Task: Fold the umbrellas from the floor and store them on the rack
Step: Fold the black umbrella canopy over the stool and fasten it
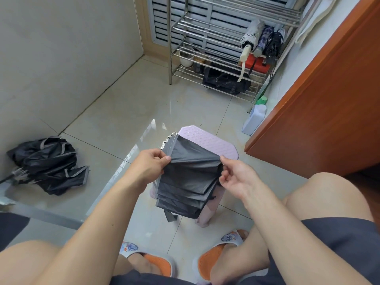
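Seated person's left hand (151, 164) and right hand (236, 177) each pinch a panel of the dark grey fabric umbrella (189, 177) between thumb and fingers, stretching it above a lilac plastic stool (211, 140) to flatten pleats for folding.

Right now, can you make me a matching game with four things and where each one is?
Things:
1. grey umbrella
2. crumpled black umbrella
3. three folded umbrellas
4. white bottle

Places:
A. on the floor by the orange door
B. on the metal rack
C. held in both hands over the pink stool
D. on the floor by the left wall

Pairs: 1-C, 2-D, 3-B, 4-A
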